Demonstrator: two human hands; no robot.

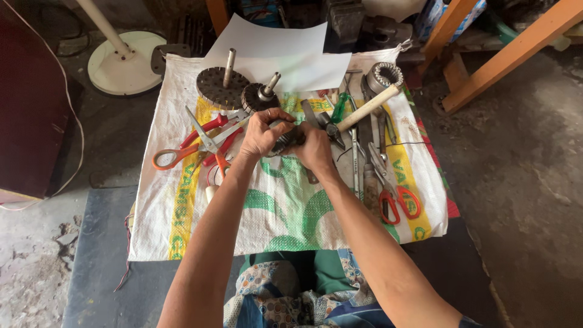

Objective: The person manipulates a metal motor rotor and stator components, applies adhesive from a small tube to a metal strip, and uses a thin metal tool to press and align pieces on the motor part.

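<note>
Here, left hand (262, 132) and right hand (316, 149) clasp a dark, seemingly metal part (285, 140).

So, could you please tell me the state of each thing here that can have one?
Left hand: closed on small dark part.
Right hand: gripping the same part.
Orange-handled scissors: open.
Red-handled scissors: shut.
Hammer: lying flat.
White paper sheet: unfolded.

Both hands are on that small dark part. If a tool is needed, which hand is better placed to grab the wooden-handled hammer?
Probably the right hand. The hammer lies just beyond it on the sack's right half, while the left hand sits on the far side of the dark part, nearer the orange scissors.
</note>
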